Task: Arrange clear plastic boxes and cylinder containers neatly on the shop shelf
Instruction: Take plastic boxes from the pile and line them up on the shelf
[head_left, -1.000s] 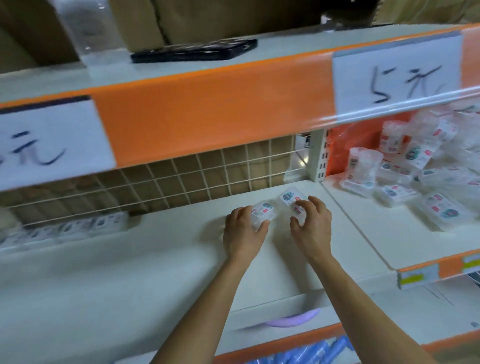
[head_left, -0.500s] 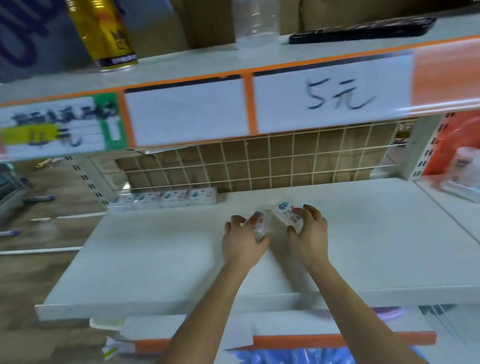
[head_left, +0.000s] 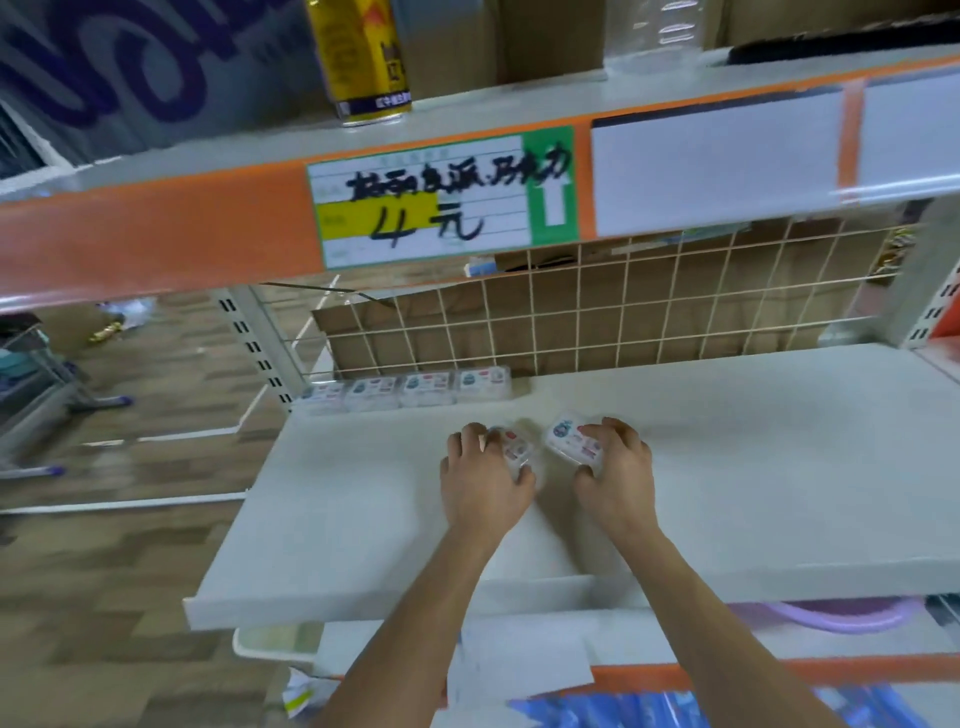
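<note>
two clear plastic boxes mid white shelf (head_left: 363, 519) | left hand (head_left: 485, 480) fingers curled gripping left box (head_left: 514, 449) | right hand (head_left: 618, 467) gripping right box (head_left: 571, 441) | row of four boxes (head_left: 405, 392) at back-left by wire grid (head_left: 597, 312) | yellow can (head_left: 361, 57) on upper shelf

A person's left hand (head_left: 485, 483) grips a small clear box (head_left: 515, 451) while the right hand (head_left: 618, 467) pinches a labelled box (head_left: 571, 441) just beside it, both at a white shelf (head_left: 337, 519) in a shop. A row of four matching boxes (head_left: 405, 389) stands at the shelf's back left, against a wire grid (head_left: 623, 312). Overhead, a handwritten price tag (head_left: 431, 202) reads "4", below a yellow can (head_left: 363, 57).
</note>
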